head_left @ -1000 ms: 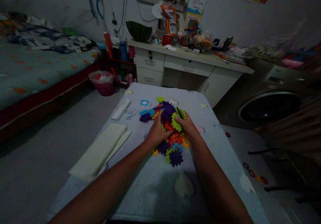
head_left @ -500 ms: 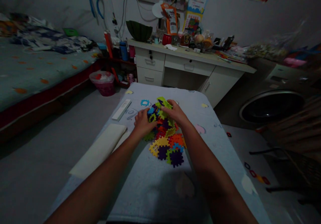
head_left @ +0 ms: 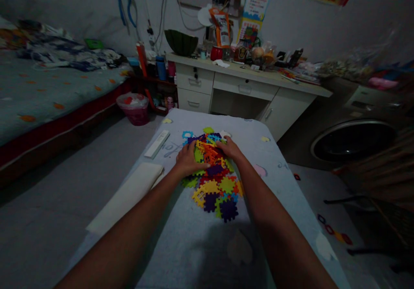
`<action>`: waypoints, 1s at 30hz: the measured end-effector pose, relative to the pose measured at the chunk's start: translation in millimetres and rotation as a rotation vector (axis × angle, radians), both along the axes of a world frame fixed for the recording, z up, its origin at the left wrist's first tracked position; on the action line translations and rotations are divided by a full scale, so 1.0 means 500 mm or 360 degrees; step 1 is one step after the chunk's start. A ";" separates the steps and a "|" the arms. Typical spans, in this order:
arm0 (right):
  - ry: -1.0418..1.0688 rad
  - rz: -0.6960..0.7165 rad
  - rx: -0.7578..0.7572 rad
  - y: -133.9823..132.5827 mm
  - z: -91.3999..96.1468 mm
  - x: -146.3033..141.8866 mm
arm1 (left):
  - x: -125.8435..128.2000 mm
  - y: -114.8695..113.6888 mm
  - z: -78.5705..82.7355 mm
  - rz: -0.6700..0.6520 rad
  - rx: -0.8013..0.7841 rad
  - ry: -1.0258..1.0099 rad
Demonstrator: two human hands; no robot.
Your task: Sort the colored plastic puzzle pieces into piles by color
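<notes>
A heap of plastic interlocking tiles (head_left: 210,156) in orange, yellow, green, purple and blue lies on the covered table (head_left: 174,246). My left hand (head_left: 188,161) rests against the heap's left side, thumb stretched over the tiles and fingers apart. At the heap's right edge is my right hand (head_left: 230,148), its fingers spread and touching the tiles. Closer to me, a dark purple tile (head_left: 228,210) and a yellow window tile (head_left: 199,196) lie flat among others. A blue frame-shaped tile (head_left: 187,134) sits at the far left of the heap.
A long white box (head_left: 157,144) and a cream folded sheet (head_left: 127,198) lie along the table's left side. Beyond stands a cluttered desk (head_left: 200,80). A bed (head_left: 61,95) and a pink bin (head_left: 133,112) are left, a washing machine (head_left: 349,138) right.
The tiles that were raised between both hands now lie lower and spread across the heap. My right hand has come down slightly, and both hands' fingers have loosened.
</notes>
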State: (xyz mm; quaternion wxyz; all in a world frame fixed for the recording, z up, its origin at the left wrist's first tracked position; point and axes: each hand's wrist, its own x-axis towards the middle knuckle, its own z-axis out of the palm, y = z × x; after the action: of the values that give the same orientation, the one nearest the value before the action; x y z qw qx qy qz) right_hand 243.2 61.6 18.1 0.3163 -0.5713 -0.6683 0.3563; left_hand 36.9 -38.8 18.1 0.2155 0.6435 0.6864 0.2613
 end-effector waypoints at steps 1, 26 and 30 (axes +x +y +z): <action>0.0063 0.0019 -0.0029 -0.004 -0.005 -0.004 | 0.009 0.001 -0.001 -0.0030 0.0047 -0.0012; 0.0621 0.0285 0.0047 -0.111 0.098 0.041 | -0.012 0.109 0.031 -0.0166 0.0369 -0.0182; 0.0226 0.0113 0.0170 -0.110 0.048 0.094 | -0.042 0.129 0.011 0.0108 0.0178 -0.0018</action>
State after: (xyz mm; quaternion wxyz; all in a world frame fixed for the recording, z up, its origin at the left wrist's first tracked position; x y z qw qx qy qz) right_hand 290.3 6.4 42.1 0.3801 -0.5028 -0.6822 0.3707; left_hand 15.7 25.5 23.6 0.1739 0.6294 0.6910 0.3101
